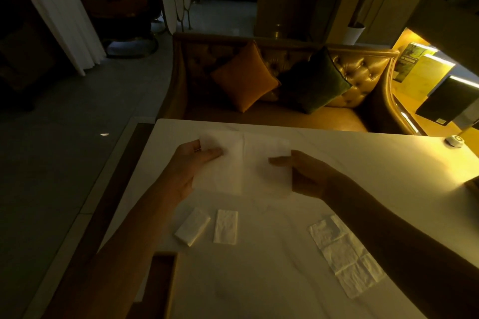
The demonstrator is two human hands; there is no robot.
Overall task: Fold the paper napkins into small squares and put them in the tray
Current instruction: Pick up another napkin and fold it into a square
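While both hands hold open napkin (pixel 242 163) above desk (pixel 363 163), frame centre: left grip (pixel 193 160) pinches left edge, right grip (pixel 298 171) right edge. Thin, limp, v. light, tears easily; hold at edges/corners. Tray (pixel 166 287) lower left, folded pcs (pixel 225 226) nearby.

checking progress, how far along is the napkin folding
Done: two folded napkins lie on the table, not in the tray. In hand: the left hand and right hand hold an open napkin. Left: the unfolded napkins and traying.
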